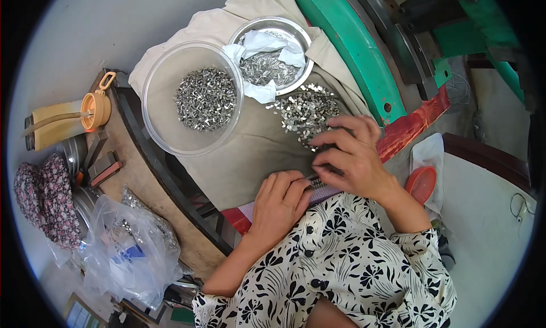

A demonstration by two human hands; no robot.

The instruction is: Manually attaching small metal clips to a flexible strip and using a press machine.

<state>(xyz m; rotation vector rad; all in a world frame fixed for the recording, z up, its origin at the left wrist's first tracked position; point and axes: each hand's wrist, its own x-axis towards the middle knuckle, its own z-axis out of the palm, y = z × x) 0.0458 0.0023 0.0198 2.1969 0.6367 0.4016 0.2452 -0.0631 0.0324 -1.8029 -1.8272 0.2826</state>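
My left hand (280,201) rests at the cloth's near edge, its fingers bent together around the left end of a narrow, ridged metallic strip (317,183). Over the strip's other end is my right hand (354,158), with thumb and index finger drawn close in a pinch; whatever may be between them is too small to make out. The other right fingers curl above the near side of a loose pile of small, flat, shiny metal pieces (307,113). That pile lies directly on a grey-brown cloth (261,149).
A clear plastic tub (156,120) holds many small metal pieces. Behind the pile, a metal bowl (306,40) contains white cloth and thin metal pieces. Green machinery (358,49) borders the right side. Plastic bags (128,254) and an orange container (98,110) are at left.
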